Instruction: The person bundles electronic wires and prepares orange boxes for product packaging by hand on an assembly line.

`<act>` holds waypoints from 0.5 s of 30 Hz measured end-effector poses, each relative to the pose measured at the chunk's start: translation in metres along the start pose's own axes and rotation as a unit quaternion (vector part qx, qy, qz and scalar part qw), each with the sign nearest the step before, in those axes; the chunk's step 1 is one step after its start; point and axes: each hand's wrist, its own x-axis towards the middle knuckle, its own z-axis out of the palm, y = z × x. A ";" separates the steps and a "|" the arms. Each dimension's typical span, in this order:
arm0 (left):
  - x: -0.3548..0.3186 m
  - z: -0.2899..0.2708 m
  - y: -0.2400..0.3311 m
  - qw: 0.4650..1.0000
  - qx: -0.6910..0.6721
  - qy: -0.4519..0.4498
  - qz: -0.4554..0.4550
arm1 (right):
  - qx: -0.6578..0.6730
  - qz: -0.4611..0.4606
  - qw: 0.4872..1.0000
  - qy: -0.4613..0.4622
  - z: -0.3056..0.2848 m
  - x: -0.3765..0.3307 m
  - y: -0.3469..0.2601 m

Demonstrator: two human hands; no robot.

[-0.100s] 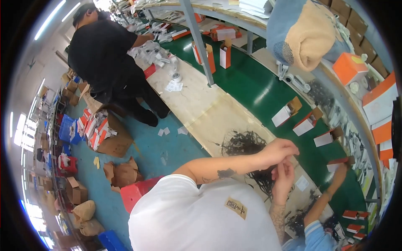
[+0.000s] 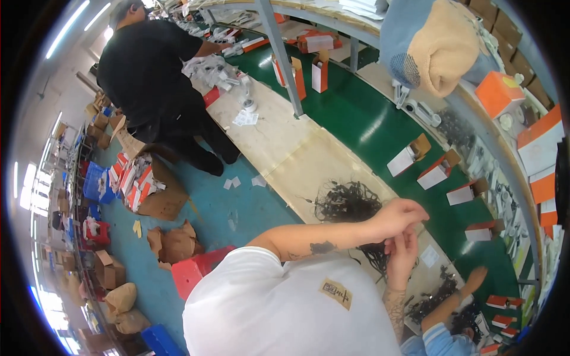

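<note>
the left hand (image 2: pixel 399 216) is over the cream worktop (image 2: pixel 303 166), its forearm crossing from the left, with the fingers curled partway in and their tips close to the thumb. just below it the right hand (image 2: pixel 402 249) is raised, its fingers bent and its fingertips up against the underside of the left hand; whether either one has hold of something small cannot be told, as the fingers hide the place where they meet. a tangled heap of thin black cables (image 2: pixel 347 200) lies on the worktop just beyond the left forearm, which covers part of it, and more strands show between the two forearms. a white paper slip (image 2: pixel 428 257) lies to the right of the right hand, near the edge of the green conveyor belt (image 2: pixel 362 132). on the belt, open white-and-orange cartons (image 2: pixel 467 194) stand or lie in a spaced row. at the lower right a co-worker's arm in a light blue sleeve (image 2: pixel 442 339) stretches toward the belt, past a second dark heap of cables (image 2: pixel 438 293). farther up the worktop, near a co-worker in black (image 2: pixel 148 71), are clear plastic bags (image 2: pixel 217 72) and some printed slips (image 2: pixel 246 118). a red plastic stool (image 2: pixel 191 274) shows on the blue floor (image 2: pixel 237 207) to the left.
</note>
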 end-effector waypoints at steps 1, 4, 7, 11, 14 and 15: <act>-0.004 0.004 0.005 0.999 0.044 0.017 0.006 | -0.001 0.004 1.000 0.006 -0.002 -0.002 -0.002; 0.008 -0.008 -0.004 0.969 0.198 0.025 0.145 | -0.041 0.048 0.990 -0.124 -0.016 -0.004 -0.007; 0.020 -0.027 -0.012 0.969 0.211 0.022 0.129 | -0.056 0.080 0.981 -0.170 -0.028 -0.010 -0.013; 0.021 -0.039 -0.051 0.975 0.218 0.033 -0.026 | -0.007 0.019 0.989 -0.148 -0.039 -0.020 -0.022; 0.013 -0.044 -0.119 0.990 0.040 -0.080 -0.113 | -0.037 -0.031 0.997 -0.052 -0.038 -0.018 -0.025; 0.009 -0.039 -0.127 0.978 -0.069 -0.142 -0.133 | -0.078 -0.036 0.996 0.007 -0.037 -0.017 -0.030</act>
